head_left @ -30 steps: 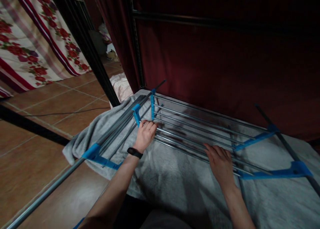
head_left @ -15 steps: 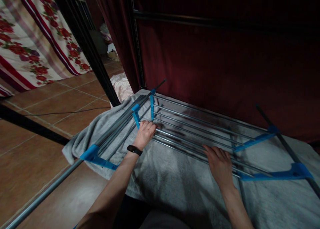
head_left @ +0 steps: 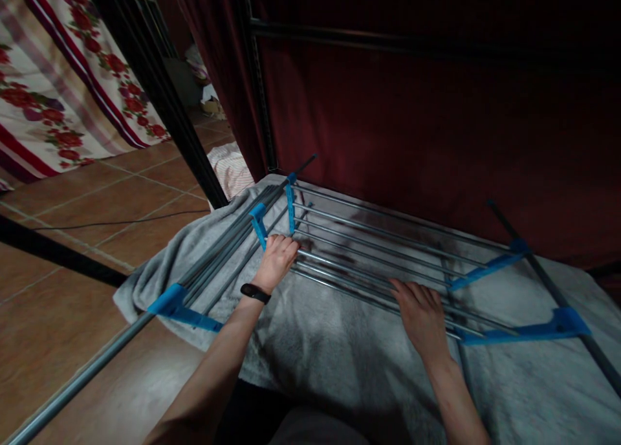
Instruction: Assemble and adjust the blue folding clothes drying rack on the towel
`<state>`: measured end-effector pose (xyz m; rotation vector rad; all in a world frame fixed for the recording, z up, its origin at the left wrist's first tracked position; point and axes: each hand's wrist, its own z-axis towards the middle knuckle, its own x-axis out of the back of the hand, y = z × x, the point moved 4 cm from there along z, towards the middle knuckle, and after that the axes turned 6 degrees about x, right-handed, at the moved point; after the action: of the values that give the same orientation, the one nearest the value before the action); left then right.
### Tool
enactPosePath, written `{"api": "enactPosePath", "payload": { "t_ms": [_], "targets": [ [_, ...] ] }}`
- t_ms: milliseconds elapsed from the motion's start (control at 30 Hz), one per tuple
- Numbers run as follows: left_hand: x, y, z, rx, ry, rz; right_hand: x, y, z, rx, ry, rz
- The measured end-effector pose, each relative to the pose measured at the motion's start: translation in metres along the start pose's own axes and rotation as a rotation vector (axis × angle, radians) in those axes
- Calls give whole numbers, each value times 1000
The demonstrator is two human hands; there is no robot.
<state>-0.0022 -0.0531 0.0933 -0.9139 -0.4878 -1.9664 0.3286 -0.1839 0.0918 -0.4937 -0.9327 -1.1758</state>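
Note:
A metal-tube rack (head_left: 349, 264) with blue plastic brackets lies across a grey blanket in front of me. My left hand (head_left: 279, 254), with a black band on its wrist, is closed round a tube near the left end, beside a blue bracket (head_left: 259, 220). Farther right, my right hand (head_left: 420, 309) curls over the tubes, its fingers wrapped round the front ones. At the right end two blue brackets, one of them the front bracket (head_left: 524, 332), join the tubes to a dark pole (head_left: 546, 280). Several grey tubes (head_left: 228, 244) run alongside on the left.
The grey blanket (head_left: 330, 354) covers the surface under the rack. Behind it hangs a dark red curtain (head_left: 388, 128) with a black metal frame bar (head_left: 349, 34). A black post (head_left: 160, 96) slants on the left, over a tiled floor (head_left: 63, 264). A flowered curtain (head_left: 72, 76) hangs farther back.
The whole view has shifted slightly, with the scene sitting a little farther left. Both hands keep their hold on the rack, which shows no clear movement on the blanket.

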Motion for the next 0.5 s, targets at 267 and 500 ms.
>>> {"api": "enactPosePath", "payload": {
  "t_ms": [267, 500],
  "targets": [
    [-1, -8, 0, -59, 21, 36, 16, 26, -31, -258, 28, -33],
    [-10, -17, 1, -89, 35, 81, 18, 45, -38, -334, -55, -56]
  ]
}}
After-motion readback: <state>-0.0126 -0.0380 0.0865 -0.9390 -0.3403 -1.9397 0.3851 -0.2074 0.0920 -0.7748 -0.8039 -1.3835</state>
